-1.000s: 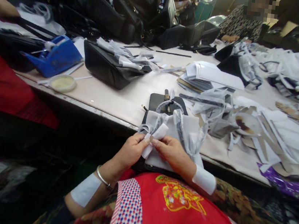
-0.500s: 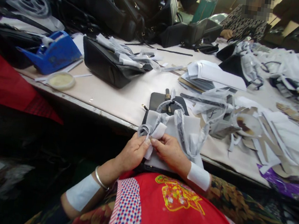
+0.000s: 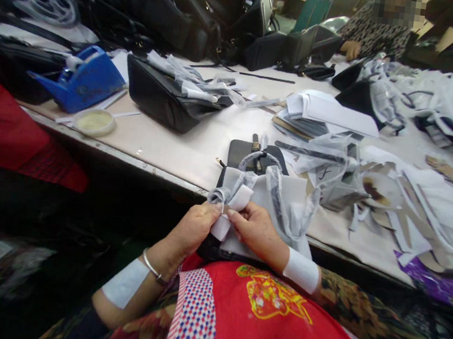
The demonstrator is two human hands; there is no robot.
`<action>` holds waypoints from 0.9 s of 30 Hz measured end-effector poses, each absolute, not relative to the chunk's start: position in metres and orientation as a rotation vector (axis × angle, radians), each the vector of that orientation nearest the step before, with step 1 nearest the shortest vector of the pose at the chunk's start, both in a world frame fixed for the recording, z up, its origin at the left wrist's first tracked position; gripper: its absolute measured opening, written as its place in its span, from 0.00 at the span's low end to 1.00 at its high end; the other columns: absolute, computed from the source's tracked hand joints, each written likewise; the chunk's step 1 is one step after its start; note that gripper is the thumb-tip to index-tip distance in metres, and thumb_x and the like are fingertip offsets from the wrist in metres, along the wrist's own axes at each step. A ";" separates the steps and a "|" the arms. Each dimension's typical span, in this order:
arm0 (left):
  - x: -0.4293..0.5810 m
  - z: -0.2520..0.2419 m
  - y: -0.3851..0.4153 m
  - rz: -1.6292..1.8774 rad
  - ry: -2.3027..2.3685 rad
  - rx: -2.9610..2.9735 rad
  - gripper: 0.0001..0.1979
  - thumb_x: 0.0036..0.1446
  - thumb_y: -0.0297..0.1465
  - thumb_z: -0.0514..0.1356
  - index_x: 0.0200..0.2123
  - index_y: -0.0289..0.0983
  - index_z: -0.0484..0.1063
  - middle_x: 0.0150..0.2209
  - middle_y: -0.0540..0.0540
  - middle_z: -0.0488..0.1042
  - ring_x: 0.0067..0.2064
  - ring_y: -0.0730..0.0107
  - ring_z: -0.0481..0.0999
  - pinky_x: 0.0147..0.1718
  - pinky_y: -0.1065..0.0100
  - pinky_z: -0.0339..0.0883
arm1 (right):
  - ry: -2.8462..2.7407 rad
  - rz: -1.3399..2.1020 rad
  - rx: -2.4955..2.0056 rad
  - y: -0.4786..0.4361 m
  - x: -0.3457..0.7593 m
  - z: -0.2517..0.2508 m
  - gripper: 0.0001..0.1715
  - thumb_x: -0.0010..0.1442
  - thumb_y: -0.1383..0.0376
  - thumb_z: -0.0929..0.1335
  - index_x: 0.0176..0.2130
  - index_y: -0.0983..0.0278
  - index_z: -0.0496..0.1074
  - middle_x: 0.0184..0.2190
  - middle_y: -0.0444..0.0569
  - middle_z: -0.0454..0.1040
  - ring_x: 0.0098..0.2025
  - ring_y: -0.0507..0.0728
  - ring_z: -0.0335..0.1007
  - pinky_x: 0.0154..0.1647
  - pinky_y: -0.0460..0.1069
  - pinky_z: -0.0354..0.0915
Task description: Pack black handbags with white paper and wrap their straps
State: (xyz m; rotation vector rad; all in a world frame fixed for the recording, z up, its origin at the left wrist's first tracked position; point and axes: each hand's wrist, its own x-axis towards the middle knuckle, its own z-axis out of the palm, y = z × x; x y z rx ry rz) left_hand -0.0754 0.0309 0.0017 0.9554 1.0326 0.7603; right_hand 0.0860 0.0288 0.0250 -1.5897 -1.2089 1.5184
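A black handbag [image 3: 253, 156] lies over the table's near edge, its front covered by white wrapping paper [image 3: 290, 194] and its handles sheathed in clear plastic. My left hand [image 3: 193, 229] and my right hand [image 3: 258, 230] meet in front of it. Both pinch a white paper strip [image 3: 232, 209] wound round the near handle's end, fingers closed on it. White bands sit on both my wrists, and a metal bangle on the left.
A blue tape dispenser [image 3: 83, 84] and a round dish [image 3: 93, 121] stand at the left. Another black bag [image 3: 164, 100] lies mid-table, more bags pile at the back. Paper sheets [image 3: 329, 113] and scraps cover the right side. Another person [image 3: 377, 36] sits across.
My hands stay on the paper strip, fingers shifting slightly as they work it round the handle. The view has drifted a little to the right.
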 end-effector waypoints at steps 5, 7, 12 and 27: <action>-0.082 0.011 0.038 0.639 1.130 1.326 0.24 0.65 0.46 0.54 0.28 0.34 0.79 0.29 0.46 0.76 0.36 0.64 0.70 0.40 0.66 0.65 | -1.252 1.475 -1.581 0.027 0.086 0.022 0.16 0.56 0.55 0.69 0.36 0.66 0.71 0.15 0.39 0.65 0.14 0.49 0.57 0.14 0.45 0.51; -0.082 0.013 0.040 0.619 1.148 1.386 0.24 0.65 0.45 0.53 0.28 0.35 0.79 0.29 0.46 0.76 0.36 0.64 0.71 0.39 0.66 0.65 | -1.269 1.446 -1.573 0.027 0.086 0.021 0.15 0.55 0.56 0.69 0.36 0.66 0.71 0.16 0.39 0.66 0.15 0.49 0.58 0.14 0.45 0.52; -0.081 0.016 0.042 0.588 1.196 1.470 0.21 0.64 0.41 0.54 0.29 0.35 0.79 0.31 0.45 0.76 0.36 0.63 0.73 0.38 0.66 0.65 | -1.323 1.386 -1.585 0.026 0.088 0.022 0.13 0.56 0.57 0.68 0.35 0.66 0.71 0.17 0.40 0.67 0.15 0.50 0.60 0.15 0.45 0.55; -0.067 0.012 0.031 0.715 1.280 1.190 0.22 0.61 0.45 0.56 0.31 0.32 0.78 0.26 0.45 0.75 0.26 0.69 0.69 0.24 0.70 0.59 | -1.190 1.645 -1.517 0.026 0.089 0.035 0.05 0.62 0.66 0.66 0.39 0.66 0.68 0.18 0.38 0.67 0.18 0.49 0.63 0.19 0.43 0.61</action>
